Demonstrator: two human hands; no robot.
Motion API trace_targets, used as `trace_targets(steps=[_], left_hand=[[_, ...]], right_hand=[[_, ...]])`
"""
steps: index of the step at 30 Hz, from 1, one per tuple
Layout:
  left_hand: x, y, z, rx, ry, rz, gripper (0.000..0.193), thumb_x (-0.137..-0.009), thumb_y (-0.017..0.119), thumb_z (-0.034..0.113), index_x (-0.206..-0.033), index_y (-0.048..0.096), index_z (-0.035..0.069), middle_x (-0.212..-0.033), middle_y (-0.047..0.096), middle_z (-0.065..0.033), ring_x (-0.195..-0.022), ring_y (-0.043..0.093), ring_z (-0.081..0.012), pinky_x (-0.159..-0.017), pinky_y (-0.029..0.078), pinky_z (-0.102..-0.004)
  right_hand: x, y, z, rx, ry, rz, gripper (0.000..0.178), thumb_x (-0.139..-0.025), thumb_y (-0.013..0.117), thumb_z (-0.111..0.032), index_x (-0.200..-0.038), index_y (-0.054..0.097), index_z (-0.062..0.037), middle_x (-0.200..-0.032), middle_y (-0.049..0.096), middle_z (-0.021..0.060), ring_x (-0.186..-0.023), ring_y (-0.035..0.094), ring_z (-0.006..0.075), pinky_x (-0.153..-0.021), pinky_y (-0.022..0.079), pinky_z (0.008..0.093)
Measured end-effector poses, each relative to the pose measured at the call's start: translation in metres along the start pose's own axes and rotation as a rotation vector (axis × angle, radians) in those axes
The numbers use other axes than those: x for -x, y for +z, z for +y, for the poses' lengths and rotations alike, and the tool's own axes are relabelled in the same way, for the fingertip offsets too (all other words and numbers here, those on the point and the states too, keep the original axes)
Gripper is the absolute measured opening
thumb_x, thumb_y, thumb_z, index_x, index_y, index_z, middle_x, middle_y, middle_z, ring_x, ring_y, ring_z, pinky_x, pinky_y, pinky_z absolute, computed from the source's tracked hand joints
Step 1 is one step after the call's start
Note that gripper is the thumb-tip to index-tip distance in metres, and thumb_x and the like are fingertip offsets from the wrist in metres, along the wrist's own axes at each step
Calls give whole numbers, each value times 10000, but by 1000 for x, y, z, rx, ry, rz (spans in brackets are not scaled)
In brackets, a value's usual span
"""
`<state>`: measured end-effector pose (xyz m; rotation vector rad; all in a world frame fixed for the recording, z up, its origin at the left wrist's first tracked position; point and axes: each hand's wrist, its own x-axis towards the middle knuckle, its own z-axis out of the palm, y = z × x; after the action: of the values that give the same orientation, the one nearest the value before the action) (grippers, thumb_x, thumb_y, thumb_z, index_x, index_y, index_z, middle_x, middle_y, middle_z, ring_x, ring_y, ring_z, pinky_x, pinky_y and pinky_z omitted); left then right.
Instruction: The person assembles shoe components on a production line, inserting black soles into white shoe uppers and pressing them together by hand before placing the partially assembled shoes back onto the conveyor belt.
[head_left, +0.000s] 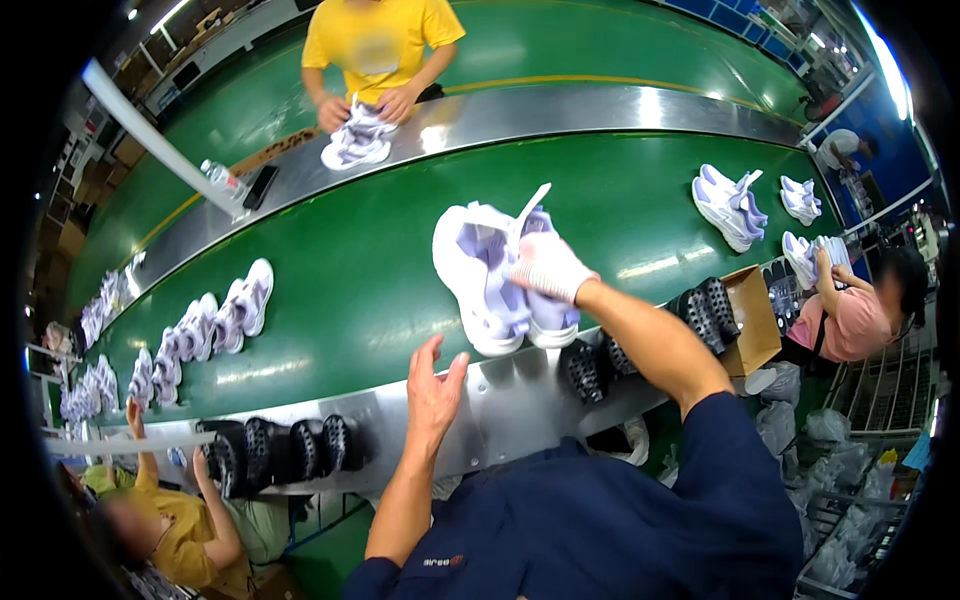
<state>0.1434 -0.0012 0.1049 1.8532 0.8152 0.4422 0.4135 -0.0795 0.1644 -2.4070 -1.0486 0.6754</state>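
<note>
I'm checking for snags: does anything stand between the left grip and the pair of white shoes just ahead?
Nothing visible does. The left grip is open, just short of the white shoes, with a clear gap between. The right grip and the black studded items lie outside that gap.

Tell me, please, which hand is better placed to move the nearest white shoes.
Probably the right hand: gloved, it touches the white shoes, while the bare left hand is apart from them.
</note>
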Motion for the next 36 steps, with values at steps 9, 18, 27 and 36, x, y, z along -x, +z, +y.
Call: trace_targets(steps=[9, 18, 27, 36], left_hand=[[14, -23, -79, -206, 89, 24, 607, -775, 782, 188, -1290, 553, -38, -1259, 598, -226, -1139, 621, -350, -969, 508, -422], [65, -65, -128, -117, -153, -164, 594, -829, 675, 54, -1395, 507, -9, -1235, 637, -177, -1120, 637, -260, -949, 515, -362], [68, -117, -46, -284, 196, 297, 301, -902, 557, -14, -1193, 631, -30, -1122, 661, -181, -954, 652, -312, -808, 517, -358], [51, -71, -13, -202, 281, 140, 240, -898, 576, -44, -1126, 649, -27, -1052, 674, -160, -921, 668, -285, -809, 537, -353]], right_hand=[[118, 178, -57, 144, 52, 88, 268, -846, 661, -242, -925, 706, 10, -898, 726, 218, -869, 722, 373, -805, 572, 462], [211, 161, -33, -363, -76, 203, 230, -870, 652, -175, -1060, 716, -62, -993, 715, 197, -944, 686, 385, -841, 542, 429], [303, -38, 269, 459, 553, 1006, 440, -849, 775, -303, -1170, 652, -30, -1081, 668, 231, -1017, 641, 415, -888, 516, 477], [283, -51, 312, 576, 667, 577, 499, -832, 781, -381, -1141, 648, -12, -1105, 661, 224, -1064, 633, 406, -919, 518, 475]])
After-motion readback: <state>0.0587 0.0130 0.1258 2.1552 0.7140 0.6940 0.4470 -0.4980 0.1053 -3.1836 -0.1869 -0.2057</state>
